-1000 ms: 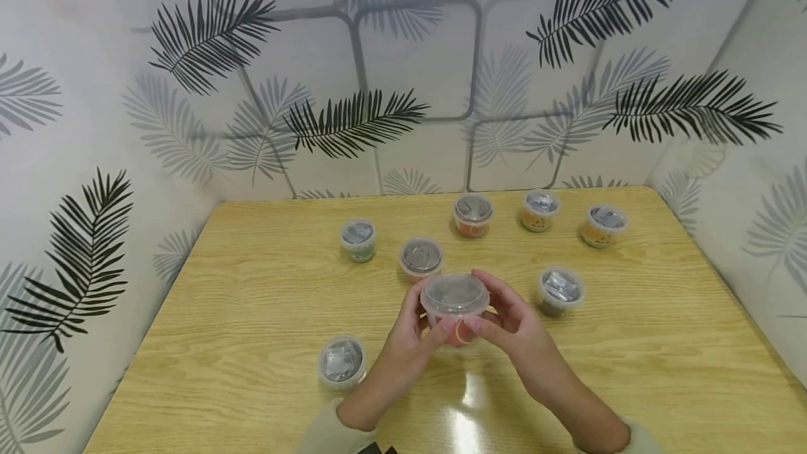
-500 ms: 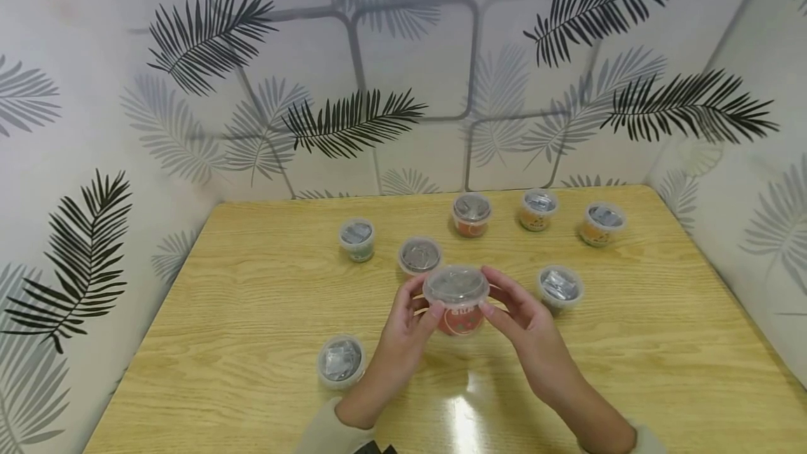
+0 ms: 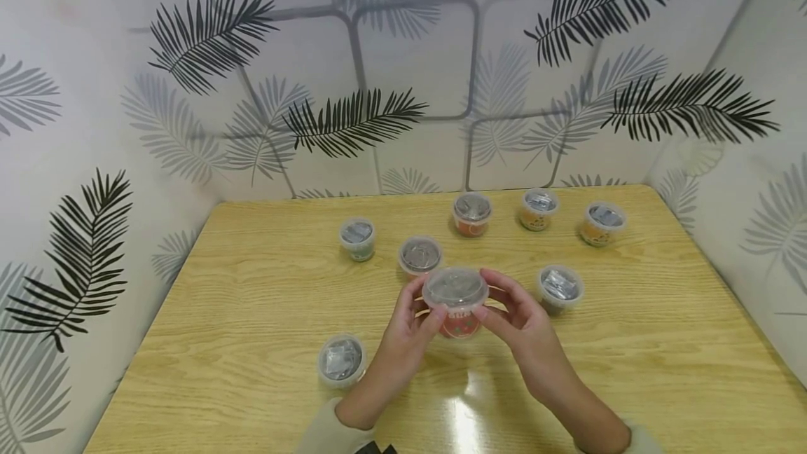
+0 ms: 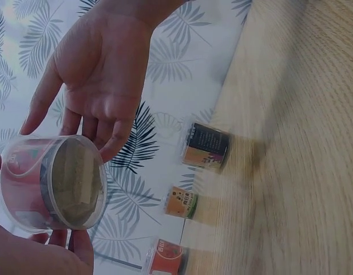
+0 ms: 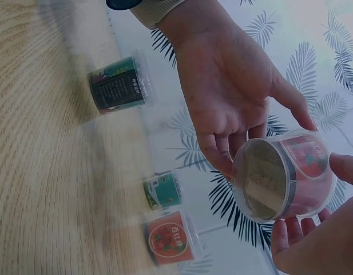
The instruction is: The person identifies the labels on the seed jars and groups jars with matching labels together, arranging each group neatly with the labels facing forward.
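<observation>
Both hands hold one lidded clear plastic cup (image 3: pixel 459 289) with a red tomato-picture label, raised above the table. My left hand (image 3: pixel 403 331) grips its left side, thumb at the front near the label. On the opposite side my right hand (image 3: pixel 526 331) grips it the same way. The left wrist view shows the cup (image 4: pixel 79 183) tipped on its side in the picture, brownish contents visible through its bottom; the right hand (image 4: pixel 104 69) reaches it with the palm facing the camera. From the right wrist view the left hand (image 5: pixel 222 86) meets the cup (image 5: pixel 268 180) likewise.
Several similar lidded cups stand about the wooden table (image 3: pixel 239 300). A red one (image 3: pixel 420 256) is just behind the held cup, a dark one (image 3: pixel 560 287) to its right, another (image 3: pixel 341 361) beside the left forearm. A leaf-patterned wall covering (image 3: pixel 416 47) borders the table's back.
The held cup has risen slightly and turned so its tomato label faces the front, then dipped a little. The fingers have shifted around it. The other cups stay put.
</observation>
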Available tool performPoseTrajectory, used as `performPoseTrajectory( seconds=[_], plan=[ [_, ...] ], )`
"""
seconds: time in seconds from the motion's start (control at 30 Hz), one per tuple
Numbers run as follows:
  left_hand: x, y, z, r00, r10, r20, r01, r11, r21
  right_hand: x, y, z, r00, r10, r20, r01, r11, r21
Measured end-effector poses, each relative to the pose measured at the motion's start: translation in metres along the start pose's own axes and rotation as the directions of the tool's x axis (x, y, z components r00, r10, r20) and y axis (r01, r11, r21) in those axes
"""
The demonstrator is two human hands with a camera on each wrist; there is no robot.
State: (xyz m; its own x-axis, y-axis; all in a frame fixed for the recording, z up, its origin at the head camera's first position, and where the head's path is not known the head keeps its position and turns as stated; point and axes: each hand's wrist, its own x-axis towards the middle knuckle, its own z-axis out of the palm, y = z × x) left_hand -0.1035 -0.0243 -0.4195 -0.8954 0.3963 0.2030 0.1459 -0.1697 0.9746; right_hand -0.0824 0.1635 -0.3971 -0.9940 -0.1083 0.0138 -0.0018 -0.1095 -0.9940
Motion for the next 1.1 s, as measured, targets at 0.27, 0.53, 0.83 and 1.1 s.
performPoseTrajectory(
  seconds=[0.27,0.53,0.83,1.1],
  plan=[
    [-0.001,0.002,0.0,0.999,-0.047,-0.014,0.046,0.999,-0.01,0.0,0.001,0.001,1.0,-0.008,0.005,0.008,1.0,0.001],
    [0.0,0.003,0.001,0.998,-0.032,-0.058,0.035,0.998,0.048,0.0,0.002,0.0,1.0,-0.015,0.026,0.015,1.0,0.005],
    [-0.001,0.008,0.004,0.997,-0.01,-0.074,0.014,0.999,0.046,0.001,0.008,-0.002,0.992,-0.08,0.095,0.084,0.996,-0.043],
    [-0.002,0.009,0.004,0.997,-0.026,-0.079,0.027,1.0,0.011,0.001,0.011,-0.001,0.99,-0.058,0.125,0.062,0.998,-0.026]
  ],
)
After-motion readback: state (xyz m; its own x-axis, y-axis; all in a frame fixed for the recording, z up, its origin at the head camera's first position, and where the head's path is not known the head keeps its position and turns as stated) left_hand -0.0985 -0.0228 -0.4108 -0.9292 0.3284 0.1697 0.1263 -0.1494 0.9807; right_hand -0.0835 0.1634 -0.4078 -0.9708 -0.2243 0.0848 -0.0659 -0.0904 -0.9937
